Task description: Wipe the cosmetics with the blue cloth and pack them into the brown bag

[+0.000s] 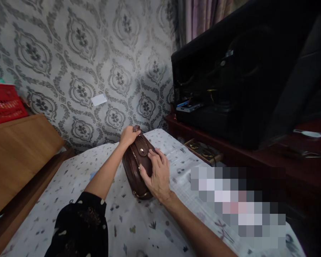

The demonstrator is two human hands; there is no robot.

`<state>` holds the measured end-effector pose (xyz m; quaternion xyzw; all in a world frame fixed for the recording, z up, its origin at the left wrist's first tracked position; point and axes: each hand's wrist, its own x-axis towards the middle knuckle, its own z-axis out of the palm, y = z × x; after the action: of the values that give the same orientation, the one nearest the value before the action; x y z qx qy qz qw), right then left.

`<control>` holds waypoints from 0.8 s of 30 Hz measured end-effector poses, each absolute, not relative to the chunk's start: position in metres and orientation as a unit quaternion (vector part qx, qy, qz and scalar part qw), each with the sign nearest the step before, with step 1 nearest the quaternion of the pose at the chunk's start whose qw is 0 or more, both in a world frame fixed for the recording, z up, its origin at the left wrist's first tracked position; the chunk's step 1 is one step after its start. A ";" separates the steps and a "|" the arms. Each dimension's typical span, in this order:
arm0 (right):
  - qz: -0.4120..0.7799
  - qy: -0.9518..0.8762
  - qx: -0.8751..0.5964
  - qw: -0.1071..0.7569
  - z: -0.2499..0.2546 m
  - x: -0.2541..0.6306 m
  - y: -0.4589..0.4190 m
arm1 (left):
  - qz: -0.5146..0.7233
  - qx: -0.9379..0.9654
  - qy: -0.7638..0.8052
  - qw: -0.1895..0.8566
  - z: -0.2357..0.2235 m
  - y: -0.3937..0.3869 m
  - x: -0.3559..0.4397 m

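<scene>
A brown leather bag [132, 176] with a snap tab and zippers along its top sits on a white patterned bedsheet [141, 228]. At its far end my left hand [127, 136] is closed on the bag, with a small strap end showing beside the thumb. My right hand [159, 175] lies over the bag's right side, fingers stretched and apart. Its thumb reaches the zipper line, near what looks like a zipper pull, and the fingertips touch the leather by the snap tab. The palm side of both hands is hidden.
To the left is a wooden headboard [21, 150], with a red basket [6, 105] behind it. A large dark cabinet-like unit [216, 78] stands on the right, above an open drawer [205, 151] holding small items. Patterned wallpaper [117, 46] covers the wall ahead. A blurred-out patch hides part of the bed's right side.
</scene>
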<state>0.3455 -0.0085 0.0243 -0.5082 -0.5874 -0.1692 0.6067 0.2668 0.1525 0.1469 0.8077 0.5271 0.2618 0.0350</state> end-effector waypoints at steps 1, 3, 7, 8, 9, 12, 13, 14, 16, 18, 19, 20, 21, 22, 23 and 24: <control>-0.168 -0.588 -0.512 0.603 0.024 0.346 -0.009 | 0.264 0.806 0.529 0.034 0.146 0.151 0.267; -0.166 -0.590 -0.518 0.596 0.025 0.345 -0.009 | 0.266 0.806 0.529 0.030 0.144 0.147 0.269; -0.167 -0.595 -0.527 0.583 0.026 0.345 -0.010 | 0.271 0.810 0.519 0.007 0.141 0.134 0.273; -0.167 -0.596 -0.530 0.580 0.026 0.345 -0.010 | 0.274 0.811 0.518 -0.002 0.140 0.131 0.274; -0.166 -0.596 -0.533 0.577 0.026 0.344 -0.010 | 0.276 0.811 0.517 -0.011 0.139 0.127 0.275; -0.161 -0.597 -0.540 0.571 0.024 0.345 -0.009 | 0.279 0.810 0.515 -0.033 0.136 0.118 0.276; -0.160 -0.596 -0.540 0.572 0.023 0.345 -0.009 | 0.278 0.810 0.514 -0.038 0.135 0.116 0.276; -0.159 -0.595 -0.538 0.576 0.022 0.345 -0.008 | 0.278 0.811 0.513 -0.042 0.134 0.114 0.276; -0.157 -0.587 -0.534 0.587 0.019 0.345 -0.008 | 0.277 0.813 0.510 -0.046 0.133 0.112 0.276; -0.154 -0.575 -0.534 0.601 0.017 0.345 -0.007 | 0.278 0.814 0.508 -0.045 0.133 0.111 0.276; -0.152 -0.569 -0.535 0.606 0.016 0.345 -0.007 | 0.279 0.814 0.508 -0.042 0.133 0.112 0.275; -0.149 -0.565 -0.536 0.609 0.015 0.345 -0.007 | 0.282 0.813 0.509 -0.038 0.133 0.113 0.275; -0.148 -0.563 -0.536 0.611 0.015 0.345 -0.008 | 0.285 0.811 0.510 -0.032 0.133 0.115 0.275; -0.148 -0.563 -0.535 0.612 0.015 0.344 -0.008 | 0.289 0.808 0.513 -0.026 0.133 0.118 0.275; -0.150 -0.565 -0.532 0.613 0.015 0.344 -0.008 | 0.293 0.805 0.516 -0.017 0.133 0.120 0.275; -0.154 -0.566 -0.530 0.613 0.015 0.344 -0.008 | 0.298 0.801 0.520 -0.007 0.134 0.124 0.275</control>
<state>0.3436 -0.0082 0.0151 -0.5297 -0.5656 -0.1540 0.6131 0.2746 0.1236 0.1337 0.8009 0.5197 0.2975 -0.0075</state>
